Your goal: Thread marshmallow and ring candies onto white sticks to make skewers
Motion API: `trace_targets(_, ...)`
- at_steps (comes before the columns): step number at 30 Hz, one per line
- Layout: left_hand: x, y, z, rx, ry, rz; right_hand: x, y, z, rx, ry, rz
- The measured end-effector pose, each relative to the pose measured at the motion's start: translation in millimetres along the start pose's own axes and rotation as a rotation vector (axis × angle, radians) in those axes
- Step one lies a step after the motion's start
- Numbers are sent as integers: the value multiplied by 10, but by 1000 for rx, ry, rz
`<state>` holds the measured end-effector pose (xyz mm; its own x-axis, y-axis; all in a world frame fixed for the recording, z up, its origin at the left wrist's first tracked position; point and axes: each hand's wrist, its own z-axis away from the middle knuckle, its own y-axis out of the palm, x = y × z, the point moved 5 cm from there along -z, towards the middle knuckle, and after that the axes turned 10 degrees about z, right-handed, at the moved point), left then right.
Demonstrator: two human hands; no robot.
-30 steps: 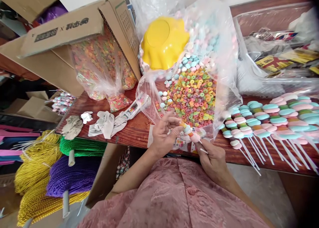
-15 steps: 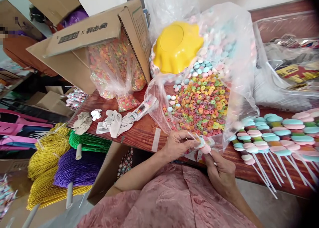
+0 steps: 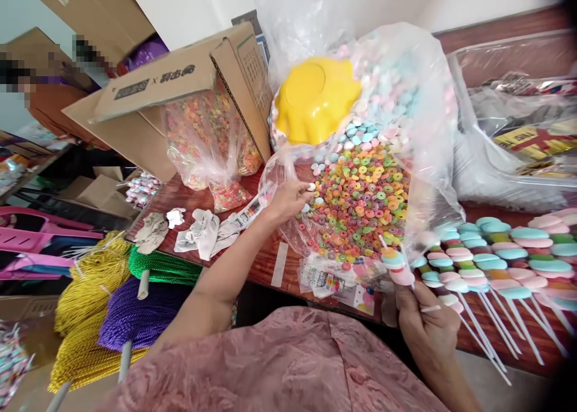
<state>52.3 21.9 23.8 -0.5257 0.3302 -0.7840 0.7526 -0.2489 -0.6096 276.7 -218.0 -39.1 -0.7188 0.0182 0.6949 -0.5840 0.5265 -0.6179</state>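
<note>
At the left edge of the loose candy, my left hand (image 3: 291,200) has its fingertips pinched on a small white round candy (image 3: 311,187). My right hand (image 3: 428,322), closed low at the table's front edge, grips white sticks. On them is a candy skewer (image 3: 399,268) with blue, orange, white and pink pieces stacked. Just left of that skewer a pile of colourful ring gummies (image 3: 365,202) lies on clear plastic. Blue, pink and white round candies (image 3: 360,133) sit behind the rings. To the right, finished candy skewers (image 3: 496,256) lie in rows with sticks pointing forward.
A yellow wavy bowl (image 3: 315,99) rests upside down on the candy bag. Left of it stands an open cardboard box (image 3: 243,69) with bagged gummies (image 3: 216,142). Crumpled gloves (image 3: 202,235) and wrappers (image 3: 327,280) lie on the table. Another person (image 3: 63,112) is at far left.
My left hand has left the skewer and moved up and left to the candy pile's edge. My right hand has shifted right and down, still with the skewer. The view has tilted slightly.
</note>
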Motion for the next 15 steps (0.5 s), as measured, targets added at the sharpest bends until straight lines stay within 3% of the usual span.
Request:
trace_targets(3,117,105,-164,147,81,-413,22,17,7,29,-23,-35)
trace_targets(5,138,148,-157,138,115,-467,34,13,7,26,-5,-51)
trace_targets(11,98,-30,-108,-60,68,-72,27,-6,7,38,21,-44)
trace_targets(15,104,-101,-421,-103,53,-25,31,-18,-5,5,-5,9)
